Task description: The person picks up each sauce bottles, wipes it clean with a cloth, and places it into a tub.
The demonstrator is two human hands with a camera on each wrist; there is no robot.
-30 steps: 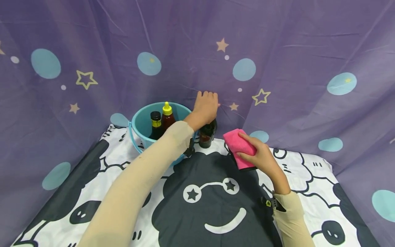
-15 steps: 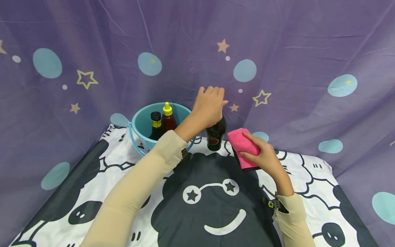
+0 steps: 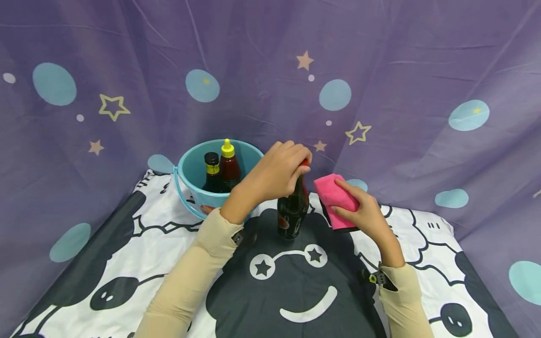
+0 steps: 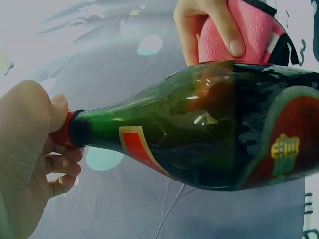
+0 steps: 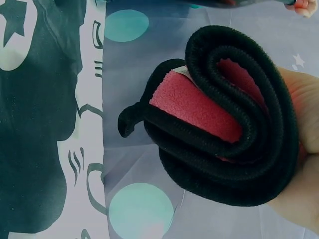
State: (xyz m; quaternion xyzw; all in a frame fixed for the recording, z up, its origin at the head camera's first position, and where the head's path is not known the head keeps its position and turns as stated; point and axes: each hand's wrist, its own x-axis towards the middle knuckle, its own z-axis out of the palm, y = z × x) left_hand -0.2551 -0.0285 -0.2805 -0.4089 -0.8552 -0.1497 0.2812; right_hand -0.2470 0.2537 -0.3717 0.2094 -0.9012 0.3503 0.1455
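My left hand [image 3: 276,171] pinches the red cap of a dark green glass bottle [image 3: 292,209] from above. Red labels with gold edging show on the bottle [image 4: 199,124] in the left wrist view, and its neck points at my left hand [image 4: 30,149]. To the right, my right hand [image 3: 363,211] grips a folded pink cloth [image 3: 336,199] with black edging. Seen end-on in the right wrist view, the cloth [image 5: 194,107] is rolled into several layers. The bottle stands nearly upright, just left of the cloth and apart from it in the head view.
A light blue bucket [image 3: 190,180] with a handle stands behind my left forearm. Inside are a black-capped bottle [image 3: 212,173] and a yellow-topped squeeze bottle [image 3: 229,166]. A sheep-print cloth [image 3: 313,291] covers the table; a purple curtain [image 3: 270,47] hangs behind it.
My left hand has brought the green bottle from beside the bucket rightward, then nearer to me. The right hand with the pink cloth has shifted slightly right.
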